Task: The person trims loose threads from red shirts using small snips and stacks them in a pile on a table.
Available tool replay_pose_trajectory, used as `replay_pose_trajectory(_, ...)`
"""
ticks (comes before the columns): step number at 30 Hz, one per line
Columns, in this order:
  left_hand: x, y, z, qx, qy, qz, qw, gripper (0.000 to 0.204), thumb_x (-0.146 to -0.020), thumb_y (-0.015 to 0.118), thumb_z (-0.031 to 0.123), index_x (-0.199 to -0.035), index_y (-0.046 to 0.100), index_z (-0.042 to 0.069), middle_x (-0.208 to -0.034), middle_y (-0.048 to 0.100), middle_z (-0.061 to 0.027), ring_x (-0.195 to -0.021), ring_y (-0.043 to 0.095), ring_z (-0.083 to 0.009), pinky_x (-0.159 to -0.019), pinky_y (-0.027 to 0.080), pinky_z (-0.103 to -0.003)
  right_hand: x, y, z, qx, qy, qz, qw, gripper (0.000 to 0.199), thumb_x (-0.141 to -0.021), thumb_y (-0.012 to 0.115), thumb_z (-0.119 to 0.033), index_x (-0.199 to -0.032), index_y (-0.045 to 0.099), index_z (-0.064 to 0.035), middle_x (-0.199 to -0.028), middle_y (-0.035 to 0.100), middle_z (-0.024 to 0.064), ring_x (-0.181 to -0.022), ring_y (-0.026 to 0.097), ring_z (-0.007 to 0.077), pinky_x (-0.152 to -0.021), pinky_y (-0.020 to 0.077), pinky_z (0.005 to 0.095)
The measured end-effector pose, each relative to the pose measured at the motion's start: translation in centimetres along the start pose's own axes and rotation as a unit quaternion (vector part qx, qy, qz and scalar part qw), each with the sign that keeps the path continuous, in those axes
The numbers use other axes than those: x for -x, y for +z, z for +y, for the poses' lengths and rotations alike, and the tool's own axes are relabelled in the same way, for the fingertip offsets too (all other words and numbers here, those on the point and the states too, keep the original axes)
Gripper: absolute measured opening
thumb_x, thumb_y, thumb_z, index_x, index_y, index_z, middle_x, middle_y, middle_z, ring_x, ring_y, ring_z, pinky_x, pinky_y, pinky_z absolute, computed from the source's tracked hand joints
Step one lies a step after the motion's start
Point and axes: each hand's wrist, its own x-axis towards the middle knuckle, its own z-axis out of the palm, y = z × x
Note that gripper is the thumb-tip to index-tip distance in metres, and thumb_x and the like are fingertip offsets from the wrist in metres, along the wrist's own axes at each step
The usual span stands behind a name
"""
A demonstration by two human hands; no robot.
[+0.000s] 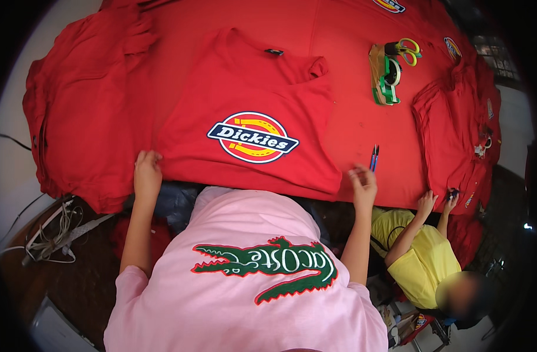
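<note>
We press our left hand [147, 170] and right hand [362, 183], spread apart, flat on the folded red shirt [245, 117]; unfolded pile [80, 111] remains at nine o'clock.

**Both arms extended, hands low**

You are reaching forward with both bare forearms, set well apart. Your left hand [147, 170] is lying palm down, fingers curled at the tips. Your right hand [362, 183] is hovering with fingers loosely bent, gripping nothing visible.
</note>
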Motion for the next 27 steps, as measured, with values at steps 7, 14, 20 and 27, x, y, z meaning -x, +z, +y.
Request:
replay_pose_trajectory(7,-11.8,4.8,23.9,0.172,0.323,0.019,0.931,0.016,-0.087,0.068,0.003,-0.103,0.07,0.001,-0.101,0.067,-0.0155,-0.101,0.066,-0.0364,-0.095,0.051,-0.046,-6.4,-2.4,1.2,0.334,-0.155,0.216,0.904,0.033,-0.093,0.077,-0.02,-0.121,0.069,-0.0052,-0.103,0.067,0.0151,-0.094,0.067,0.0334,-0.08,0.0553,0.0434)
replay_pose_trajectory(14,-16.9,15.1,42.2,-0.023,0.223,0.034,0.974,0.034,-0.087,0.079,0.028,-0.101,0.07,-0.001,-0.1,0.071,-0.0186,-0.104,0.07,-0.0338,-0.093,0.057,-0.044,-7.6,-2.9,-0.5,0.322,-0.149,0.121,0.927,0.021,-0.098,0.062,-0.01,-0.116,0.068,-0.0013,-0.097,0.069,0.0171,-0.074,0.071,0.0316,-0.068,0.0585,0.0427)
replay_pose_trajectory(20,-21.1,11.4,42.7,0.078,0.097,-0.308,0.943,0.05,-0.086,0.08,0.023,-0.126,0.065,-0.003,-0.11,0.075,-0.0173,-0.11,0.072,-0.0273,-0.095,0.059,-0.039,-5.8,0.1,-1.3,-0.253,0.116,-0.12,0.953,0.024,-0.103,0.058,-0.005,-0.125,0.065,-0.0008,-0.106,0.072,0.0063,-0.074,0.068,0.0086,-0.057,0.0482,0.0244)
replay_pose_trajectory(27,-24.2,2.7,38.7,0.628,0.029,-0.315,0.711,0.052,-0.092,0.073,0.013,-0.142,0.061,0.007,-0.133,0.066,-0.0102,-0.12,0.064,-0.0203,-0.106,0.052,-0.034,-7.6,5.3,-6.1,-0.179,0.011,-0.336,0.925,0.047,-0.089,0.083,-0.011,-0.132,0.067,-0.0015,-0.114,0.073,0.0001,-0.1,0.067,0.0117,-0.099,0.0514,0.029)
